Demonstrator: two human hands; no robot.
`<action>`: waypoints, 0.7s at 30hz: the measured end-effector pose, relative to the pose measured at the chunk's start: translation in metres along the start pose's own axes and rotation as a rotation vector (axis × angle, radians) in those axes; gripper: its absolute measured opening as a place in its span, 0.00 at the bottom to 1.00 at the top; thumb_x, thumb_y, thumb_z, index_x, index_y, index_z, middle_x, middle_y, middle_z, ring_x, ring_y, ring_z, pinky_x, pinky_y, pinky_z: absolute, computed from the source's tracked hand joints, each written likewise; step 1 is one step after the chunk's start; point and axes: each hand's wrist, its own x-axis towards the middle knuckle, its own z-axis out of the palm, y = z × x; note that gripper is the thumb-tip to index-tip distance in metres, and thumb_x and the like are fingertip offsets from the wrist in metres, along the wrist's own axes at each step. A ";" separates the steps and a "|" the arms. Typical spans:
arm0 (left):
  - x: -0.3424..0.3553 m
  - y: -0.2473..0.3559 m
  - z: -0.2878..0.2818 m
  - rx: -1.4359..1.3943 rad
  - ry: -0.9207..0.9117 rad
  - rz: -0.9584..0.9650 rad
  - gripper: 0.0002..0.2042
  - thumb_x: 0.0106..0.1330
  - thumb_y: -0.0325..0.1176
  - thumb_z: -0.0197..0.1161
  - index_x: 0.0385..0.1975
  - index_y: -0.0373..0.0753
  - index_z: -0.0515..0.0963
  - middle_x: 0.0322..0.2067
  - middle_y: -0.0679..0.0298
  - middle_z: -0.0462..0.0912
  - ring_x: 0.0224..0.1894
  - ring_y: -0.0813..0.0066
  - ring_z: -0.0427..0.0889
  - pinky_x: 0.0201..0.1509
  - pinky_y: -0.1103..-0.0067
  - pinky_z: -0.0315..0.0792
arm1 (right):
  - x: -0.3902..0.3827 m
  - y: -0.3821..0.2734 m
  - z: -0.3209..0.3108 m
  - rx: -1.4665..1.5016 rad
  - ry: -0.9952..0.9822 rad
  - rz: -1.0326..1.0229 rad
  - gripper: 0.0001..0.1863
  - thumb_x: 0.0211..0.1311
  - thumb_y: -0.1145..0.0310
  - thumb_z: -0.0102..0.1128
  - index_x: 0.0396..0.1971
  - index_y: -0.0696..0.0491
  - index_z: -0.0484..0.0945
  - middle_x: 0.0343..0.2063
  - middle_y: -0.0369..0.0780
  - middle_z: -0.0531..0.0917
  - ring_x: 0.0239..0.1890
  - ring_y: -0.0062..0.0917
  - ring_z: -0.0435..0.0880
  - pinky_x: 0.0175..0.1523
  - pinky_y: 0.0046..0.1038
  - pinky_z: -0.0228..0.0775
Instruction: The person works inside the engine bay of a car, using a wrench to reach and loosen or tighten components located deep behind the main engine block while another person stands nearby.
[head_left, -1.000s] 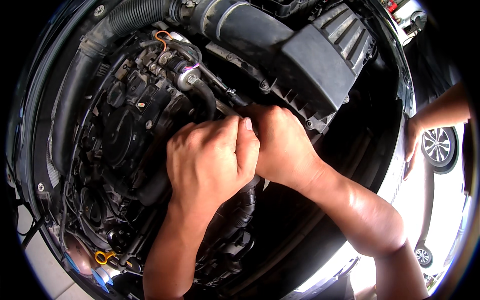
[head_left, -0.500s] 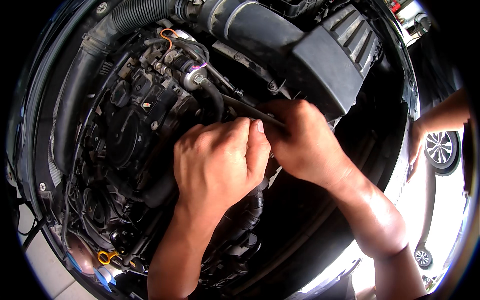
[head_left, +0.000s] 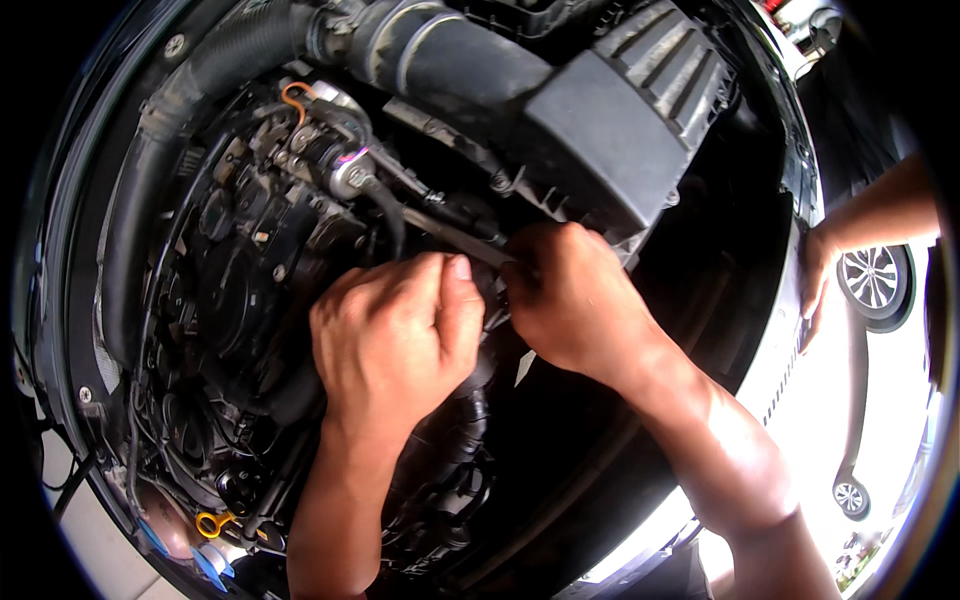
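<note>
Over the open engine bay, my left hand is closed with its back up and the thumb along its side. Its fingers curl down among the engine parts, and what they grip is hidden. Close to its right, my right hand is also closed, fingers folded under at the end of a grey metal bar or pipe. I cannot make out what lies inside this fist. Behind my left hand, a black hose bends down from a silver round fitting. A ribbed black hose runs below the hands.
A black air filter box with a wide intake duct sits at the back. The engine's black cover fills the left, with a yellow dipstick ring in front. Another person's hand rests on the car's edge at right.
The whole view has shifted, so the engine bay and both hands appear farther left. Both hands stay closed at nearly the same spot, with a slightly wider gap between them.
</note>
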 end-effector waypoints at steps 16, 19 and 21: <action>0.052 0.025 0.054 -1.070 0.064 -1.228 0.07 0.60 0.19 0.52 0.36 0.32 0.75 0.35 0.60 0.76 0.34 0.70 0.74 0.42 0.76 0.71 | 0.003 0.008 0.045 0.691 0.145 0.327 0.11 0.57 0.72 0.56 0.33 0.64 0.83 0.28 0.55 0.85 0.29 0.38 0.85 0.41 0.36 0.76; 0.059 0.035 0.061 -0.864 0.270 -1.300 0.06 0.56 0.19 0.50 0.29 0.34 0.73 0.27 0.72 0.70 0.29 0.82 0.66 0.34 0.81 0.62 | -0.001 0.002 0.044 0.750 0.179 0.352 0.11 0.57 0.73 0.55 0.34 0.64 0.83 0.30 0.56 0.85 0.33 0.44 0.86 0.42 0.37 0.76; 0.045 0.026 0.071 -0.786 0.321 -1.196 0.08 0.58 0.17 0.52 0.34 0.34 0.77 0.27 0.67 0.75 0.30 0.77 0.74 0.37 0.79 0.70 | -0.003 0.004 0.050 0.720 0.327 0.301 0.12 0.57 0.74 0.54 0.35 0.63 0.82 0.31 0.57 0.84 0.37 0.49 0.85 0.43 0.38 0.77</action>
